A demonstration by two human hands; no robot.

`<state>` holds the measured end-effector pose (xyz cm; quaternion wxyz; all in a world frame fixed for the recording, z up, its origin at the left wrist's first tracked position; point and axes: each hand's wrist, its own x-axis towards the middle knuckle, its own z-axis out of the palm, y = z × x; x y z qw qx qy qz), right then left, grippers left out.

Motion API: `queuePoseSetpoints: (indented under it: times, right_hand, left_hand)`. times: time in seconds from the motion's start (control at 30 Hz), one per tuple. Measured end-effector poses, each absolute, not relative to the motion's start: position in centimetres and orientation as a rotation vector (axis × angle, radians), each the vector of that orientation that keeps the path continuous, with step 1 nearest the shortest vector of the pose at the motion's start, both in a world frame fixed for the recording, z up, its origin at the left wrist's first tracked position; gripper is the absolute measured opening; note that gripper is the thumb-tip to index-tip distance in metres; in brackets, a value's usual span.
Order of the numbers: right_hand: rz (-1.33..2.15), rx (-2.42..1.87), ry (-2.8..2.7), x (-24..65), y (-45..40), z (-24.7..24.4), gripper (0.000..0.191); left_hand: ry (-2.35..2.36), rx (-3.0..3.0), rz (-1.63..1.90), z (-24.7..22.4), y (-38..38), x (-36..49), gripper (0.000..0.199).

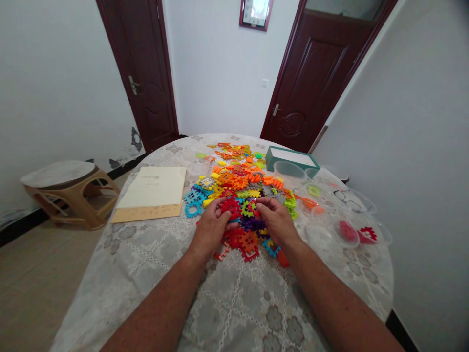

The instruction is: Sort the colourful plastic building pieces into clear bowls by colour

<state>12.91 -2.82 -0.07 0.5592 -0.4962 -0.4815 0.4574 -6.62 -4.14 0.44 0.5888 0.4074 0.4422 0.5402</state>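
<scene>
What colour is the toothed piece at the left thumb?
The toothed piece is red; head view shows it best.

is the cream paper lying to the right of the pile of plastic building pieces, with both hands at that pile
Not right: the head view shows the cream paper left of the pile of plastic building pieces. Both hands are at that pile.
</scene>
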Motion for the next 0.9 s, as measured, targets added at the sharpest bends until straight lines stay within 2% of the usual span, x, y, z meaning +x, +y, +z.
queuePoseSetpoints:
  times: [0.17, 0.47, 0.6, 0.9]
  right_hand:
    - [1.056, -1.146, -1.185, 12.4, -3.3, 0.2, 0.035]
    - [0.620, -1.198, -1.635, 11.5, -4.6, 0.0, 0.015]
    - [0.416, -1.067, -1.797, 11.2, -4.9, 0.0, 0.014]
    - [0.247, -1.183, -1.814, 13.0, -3.4, 0.3, 0.024]
  left_hand:
    - [0.976, 0.896, 1.220, 0.6, -4.3, -6.5, 0.049]
    - [0.854, 0.946, 1.043, 0.4, -4.9, -6.5, 0.063]
    - [0.887, 1.020, 1.015, 0.4, -5.0, -6.5, 0.063]
    - [0.931, 0.665, 1.431, 1.1, -3.8, -7.0, 0.058]
